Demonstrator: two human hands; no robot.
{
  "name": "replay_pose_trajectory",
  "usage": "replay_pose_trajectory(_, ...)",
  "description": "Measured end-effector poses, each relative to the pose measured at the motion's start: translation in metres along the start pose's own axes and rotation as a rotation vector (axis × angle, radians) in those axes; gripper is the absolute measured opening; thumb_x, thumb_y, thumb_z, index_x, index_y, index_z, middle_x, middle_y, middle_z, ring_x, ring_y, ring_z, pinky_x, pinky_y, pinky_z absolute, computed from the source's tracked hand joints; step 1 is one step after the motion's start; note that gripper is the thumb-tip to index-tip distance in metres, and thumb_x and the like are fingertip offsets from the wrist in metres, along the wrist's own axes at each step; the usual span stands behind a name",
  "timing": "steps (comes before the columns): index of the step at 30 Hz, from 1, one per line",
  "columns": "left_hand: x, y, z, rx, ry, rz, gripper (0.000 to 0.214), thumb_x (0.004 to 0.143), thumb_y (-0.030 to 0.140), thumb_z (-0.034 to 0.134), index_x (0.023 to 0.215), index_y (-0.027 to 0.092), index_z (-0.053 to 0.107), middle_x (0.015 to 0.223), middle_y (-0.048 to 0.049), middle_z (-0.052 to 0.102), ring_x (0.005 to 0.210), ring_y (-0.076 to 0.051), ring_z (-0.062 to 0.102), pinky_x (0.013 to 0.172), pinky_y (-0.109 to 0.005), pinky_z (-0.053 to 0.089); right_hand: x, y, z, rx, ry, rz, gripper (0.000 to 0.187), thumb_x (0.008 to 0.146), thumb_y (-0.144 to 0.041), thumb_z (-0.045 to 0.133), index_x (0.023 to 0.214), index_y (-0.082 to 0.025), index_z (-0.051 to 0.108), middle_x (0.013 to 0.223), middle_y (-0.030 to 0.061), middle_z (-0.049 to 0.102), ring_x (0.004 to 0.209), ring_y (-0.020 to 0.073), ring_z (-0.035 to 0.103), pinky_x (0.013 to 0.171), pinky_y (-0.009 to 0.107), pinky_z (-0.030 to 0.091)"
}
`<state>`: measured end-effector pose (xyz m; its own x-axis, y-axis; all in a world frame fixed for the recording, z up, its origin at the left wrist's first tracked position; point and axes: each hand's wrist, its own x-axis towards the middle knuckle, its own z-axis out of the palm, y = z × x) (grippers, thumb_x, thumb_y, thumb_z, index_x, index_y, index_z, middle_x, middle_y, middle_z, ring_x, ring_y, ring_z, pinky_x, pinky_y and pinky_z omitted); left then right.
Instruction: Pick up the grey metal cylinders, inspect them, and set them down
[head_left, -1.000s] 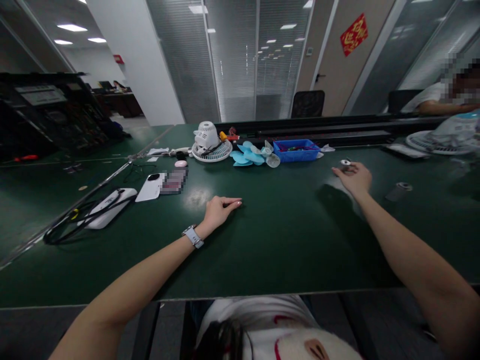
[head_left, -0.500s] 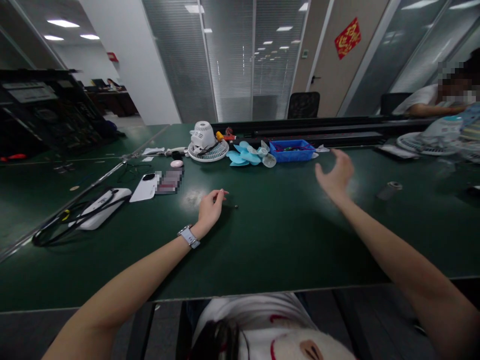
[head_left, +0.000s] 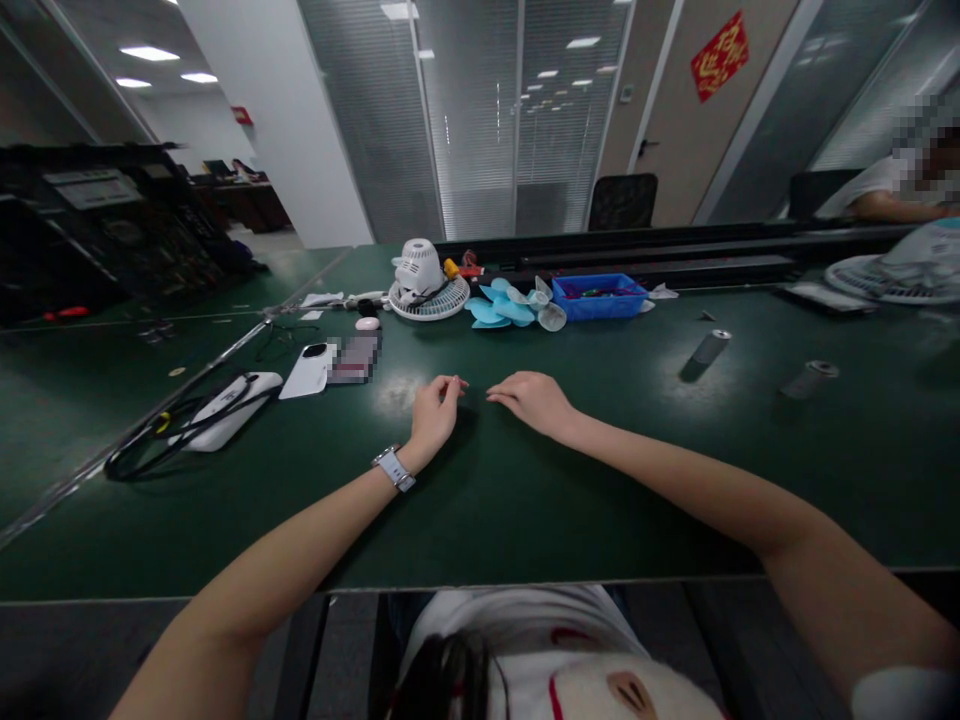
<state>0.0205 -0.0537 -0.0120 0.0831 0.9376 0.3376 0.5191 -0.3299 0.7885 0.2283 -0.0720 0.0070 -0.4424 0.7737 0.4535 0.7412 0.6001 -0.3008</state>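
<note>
My left hand [head_left: 435, 408] rests on the green table [head_left: 570, 500] with a watch on its wrist. Its fingers are curled in, tips together near the tabletop; whether they hold anything is hidden. My right hand [head_left: 534, 399] lies palm down just to the right of it, fingers stretched toward the left hand's fingertips, a small gap between them. A grey cylinder [head_left: 709, 347] lies on its side further right, apart from both hands. A second grey cylinder [head_left: 811, 378] lies beyond it.
At the back stand a white fan housing with its grille [head_left: 426, 281], light-blue fan blades [head_left: 510, 306] and a blue tray [head_left: 601, 296]. A white phone [head_left: 309, 371] and a white device with black cables [head_left: 225, 412] lie left. Another person [head_left: 892, 190] sits far right.
My right hand let go of the grey cylinder at the right, lifted, and swung left to land beside my left hand. My left hand's fingers curled in. The small dark piece is no longer visible.
</note>
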Motion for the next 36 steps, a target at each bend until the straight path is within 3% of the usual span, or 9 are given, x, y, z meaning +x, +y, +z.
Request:
replay_pose_trajectory(3,0.000,-0.001,-0.001,0.011,0.002,-0.003,0.041,0.094,0.049,0.041,0.090,0.021,0.070,0.084,-0.0047,0.073,0.082,-0.020,0.067,0.074,-0.031,0.046,-0.013,0.047,-0.057,-0.090,0.171,0.166,0.022,0.093,-0.038,0.058,0.101,-0.029,0.076,0.104,0.0038,0.073,0.096,0.0260,0.064,0.086,0.043,0.047)
replay_pose_trajectory(7,-0.001,0.000,-0.001,0.022,-0.018,0.007,0.040,0.094,0.047,0.041,0.088,0.020,0.070,0.085,-0.0052,0.073,0.083,-0.020,0.066,0.077,-0.032,0.046,-0.049,0.134,-0.144,-0.434,0.462,0.646,0.031,0.094,-0.035,0.057,0.111,-0.016,0.075,0.111,0.0192,0.069,0.103,0.0304,0.059,0.086,0.043,0.038)
replay_pose_trajectory(10,-0.001,0.001,-0.001,0.025,-0.027,0.005,0.040,0.094,0.046,0.041,0.089,0.020,0.070,0.087,-0.0059,0.073,0.085,-0.021,0.066,0.078,-0.033,0.046,-0.083,0.185,-0.179,-0.638,0.490,0.968,0.032,0.091,-0.031,0.061,0.110,-0.009,0.075,0.103,0.0278,0.068,0.100,0.0312,0.058,0.084,0.045,0.032)
replay_pose_trajectory(13,-0.001,0.003,-0.001,0.029,-0.028,-0.003,0.039,0.094,0.046,0.042,0.089,0.020,0.070,0.085,-0.0054,0.073,0.083,-0.021,0.066,0.077,-0.032,0.046,-0.111,0.209,-0.183,-0.670,0.405,1.113,0.027,0.088,-0.030,0.066,0.105,-0.012,0.078,0.097,0.0279,0.069,0.090,0.0291,0.060,0.075,0.042,0.031)
replay_pose_trajectory(18,-0.002,0.004,-0.002,0.025,-0.038,-0.003,0.039,0.093,0.046,0.042,0.088,0.019,0.070,0.083,-0.0054,0.073,0.081,-0.021,0.066,0.074,-0.031,0.046,-0.133,0.211,-0.169,-0.639,0.441,1.095,0.028,0.090,-0.034,0.062,0.108,-0.018,0.077,0.098,0.0247,0.070,0.081,0.0281,0.061,0.065,0.039,0.028)
replay_pose_trajectory(21,-0.002,0.005,-0.002,0.020,-0.038,-0.002,0.039,0.093,0.045,0.042,0.089,0.019,0.070,0.084,-0.0052,0.073,0.081,-0.020,0.066,0.074,-0.031,0.046,-0.134,0.208,-0.167,-0.675,0.518,1.060,0.031,0.093,-0.038,0.056,0.114,-0.024,0.075,0.103,0.0187,0.072,0.082,0.0267,0.060,0.066,0.037,0.028)
replay_pose_trajectory(23,-0.002,0.006,-0.002,0.023,-0.038,-0.003,0.039,0.093,0.045,0.042,0.089,0.019,0.070,0.084,-0.0051,0.073,0.081,-0.020,0.066,0.074,-0.030,0.047,-0.132,0.207,-0.166,-0.675,0.473,1.068,0.033,0.094,-0.042,0.053,0.116,-0.026,0.074,0.105,0.0165,0.072,0.083,0.0261,0.060,0.065,0.036,0.028)
replay_pose_trajectory(27,-0.002,0.005,-0.001,0.026,-0.041,-0.009,0.040,0.093,0.045,0.041,0.089,0.018,0.070,0.083,-0.0055,0.073,0.079,-0.020,0.067,0.073,-0.030,0.047,-0.127,0.208,-0.164,-0.648,0.366,1.103,0.035,0.094,-0.041,0.054,0.117,-0.023,0.073,0.104,0.0186,0.071,0.082,0.0251,0.058,0.065,0.034,0.028)
replay_pose_trajectory(36,-0.002,0.004,0.000,0.015,-0.038,0.011,0.037,0.094,0.043,0.042,0.089,0.018,0.070,0.083,-0.0054,0.073,0.080,-0.020,0.066,0.073,-0.030,0.046,-0.127,0.220,-0.159,-0.676,0.397,1.058,0.034,0.096,-0.036,0.052,0.117,-0.019,0.072,0.106,0.0187,0.071,0.083,0.0230,0.056,0.068,0.034,0.027)
